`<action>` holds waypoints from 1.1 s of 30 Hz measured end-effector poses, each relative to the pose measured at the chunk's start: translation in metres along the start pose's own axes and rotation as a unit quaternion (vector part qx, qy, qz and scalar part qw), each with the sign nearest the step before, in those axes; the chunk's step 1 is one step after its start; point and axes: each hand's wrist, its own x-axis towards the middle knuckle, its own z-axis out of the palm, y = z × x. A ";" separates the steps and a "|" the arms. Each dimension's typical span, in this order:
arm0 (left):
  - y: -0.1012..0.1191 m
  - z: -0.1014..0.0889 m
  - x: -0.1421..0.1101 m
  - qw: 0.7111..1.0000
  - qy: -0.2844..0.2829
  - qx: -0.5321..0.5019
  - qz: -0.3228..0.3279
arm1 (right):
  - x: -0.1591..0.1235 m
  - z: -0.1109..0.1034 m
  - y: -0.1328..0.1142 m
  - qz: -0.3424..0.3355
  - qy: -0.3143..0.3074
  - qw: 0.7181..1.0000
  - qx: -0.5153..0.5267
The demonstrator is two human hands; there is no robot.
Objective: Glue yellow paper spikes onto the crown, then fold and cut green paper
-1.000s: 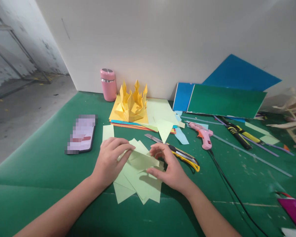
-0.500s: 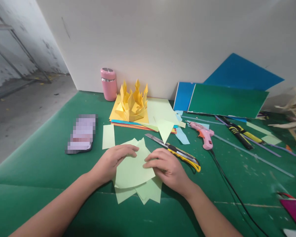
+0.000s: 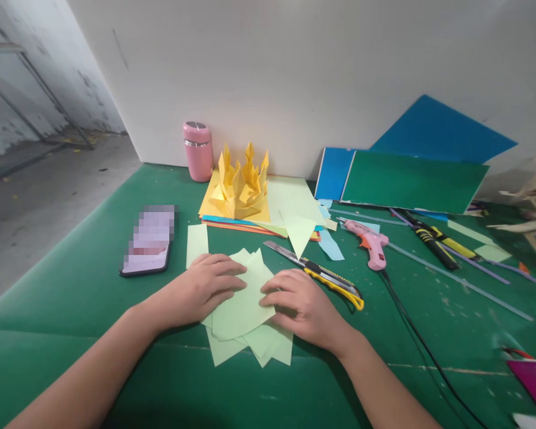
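Note:
Several pale green paper sheets [image 3: 274,342] lie fanned out in a pile before me, their corners pointing different ways. On top is one slightly curved sheet of green paper [image 3: 243,313]. My left hand [image 3: 205,286] rests over its left side, fingers stretched out and a little apart. At the right edge, my right hand [image 3: 299,301] has its fingers on top of that sheet and a lower digit at its edge, holding it. A utility knife [image 3: 326,274] with yellow-and-black handle lies just beyond the right hand, its blade out.
Behind the pile, a folded yellow paper crown [image 3: 241,190] sits on coloured paper [image 3: 295,199]. A pink flask [image 3: 198,152] stands by the wall. A phone [image 3: 149,241] lies left. Rightward are a pink glue gun [image 3: 368,241] with a cord, pliers [image 3: 433,244] and leaning boards [image 3: 415,179].
My left hand has slid and flattened out over the top sheet, its fingers now extended. The sheet's near edge has shifted slightly left; my right hand stays nearly in place.

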 end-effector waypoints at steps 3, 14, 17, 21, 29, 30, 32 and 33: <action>-0.001 -0.002 -0.001 1.000 -0.014 -0.008 -0.016 | -0.001 0.001 0.001 0.000 0.005 1.000 -0.001; -0.002 -0.015 -0.010 0.994 -0.085 -0.049 -0.053 | 0.000 0.001 0.001 0.001 0.005 1.000 0.016; -0.001 -0.009 -0.006 0.997 -0.046 -0.049 -0.047 | 0.003 0.002 -0.002 0.027 0.011 0.999 0.032; 0.002 -0.002 0.002 0.994 0.004 -0.089 -0.059 | 0.008 0.007 -0.005 0.076 0.034 0.996 0.039; 0.012 -0.009 0.004 0.973 0.008 -0.164 -0.166 | 0.012 0.016 -0.004 0.156 0.035 0.987 0.006; 0.013 -0.008 0.005 0.973 0.008 -0.152 -0.176 | 0.013 0.016 -0.004 0.159 0.034 0.987 -0.003; 0.014 -0.003 0.005 0.974 0.022 -0.131 -0.183 | 0.013 0.018 -0.003 0.161 0.037 0.986 -0.017; 0.014 0.000 0.006 0.976 0.030 -0.128 -0.174 | 0.013 0.018 -0.002 0.162 0.040 0.986 -0.022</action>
